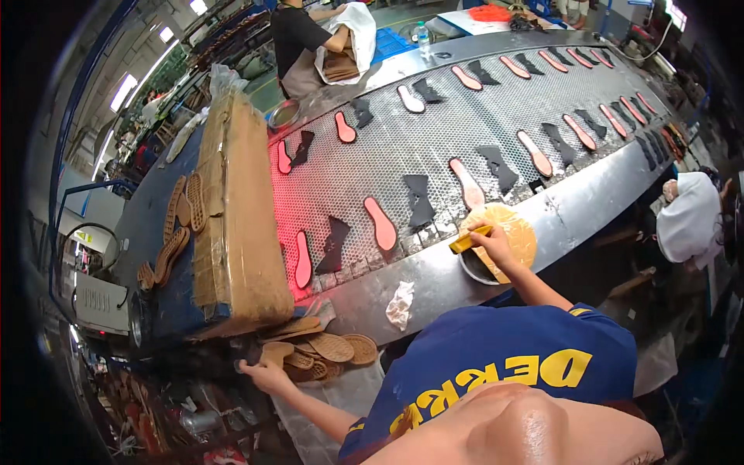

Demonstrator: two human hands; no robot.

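My left hand point(267, 378) reaches low at the left, beside a pile of brown shoe soles point(332, 347). Its fingers look stretched out, next to a lighter tan sole point(276, 353); I make out no grip on it. My right hand point(496, 245) is closed around a flat yellow tool point(470, 239) like a brush handle, whose working end I cannot make out. Below that hand is a round tub with a yellowish, film-like cover point(521, 234), on the metal edge of the conveyor. Pink insoles point(380, 223) and dark shoe-upper pieces point(419, 200) lie in two rows on the mesh belt.
A large cardboard box point(252, 225) stands at the belt's left end, with more soles point(172, 252) on a blue surface beyond. Crumpled white paper point(400, 305) lies on the metal edge point(356, 310). One person point(298, 43) works across the belt, another point(690, 217) at the right.
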